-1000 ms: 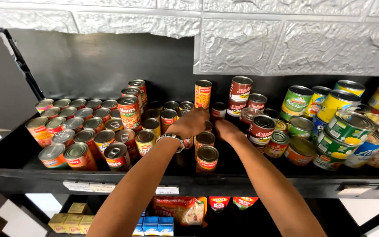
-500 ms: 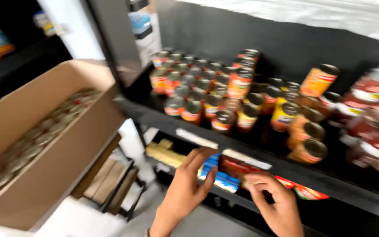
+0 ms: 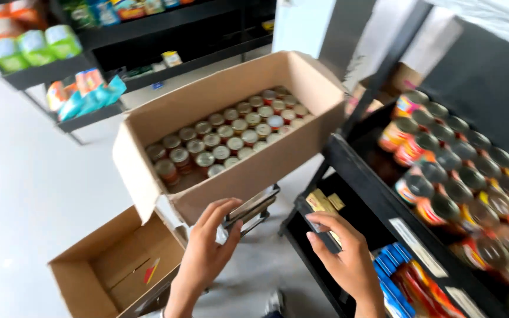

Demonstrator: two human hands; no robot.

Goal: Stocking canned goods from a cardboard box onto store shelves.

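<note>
We see the long cardboard box [image 3: 231, 141] of cans [image 3: 231, 138], upright, raised at mid-frame, its long axis running lower left to upper right. Left hand [image 3: 207, 250] open, fingers spread, just under its near wall; right hand [image 3: 343, 256] open, empty, before the black shelf [image 3: 378, 197]. Yellow packs [image 3: 323, 203], blue packs [image 3: 397, 265] below; smaller brown box [image 3: 116, 268] on the floor

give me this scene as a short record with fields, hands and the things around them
left hand: open, empty, by the front wall of the large brown cardboard box
right hand: open, empty, in front of the black metal shelf unit
box contents: rows of round tins with metal lids
shelf: more labelled tins, blurred
lower shelf: blue packets
floor: smaller open cardboard box, no tins visible inside
</note>
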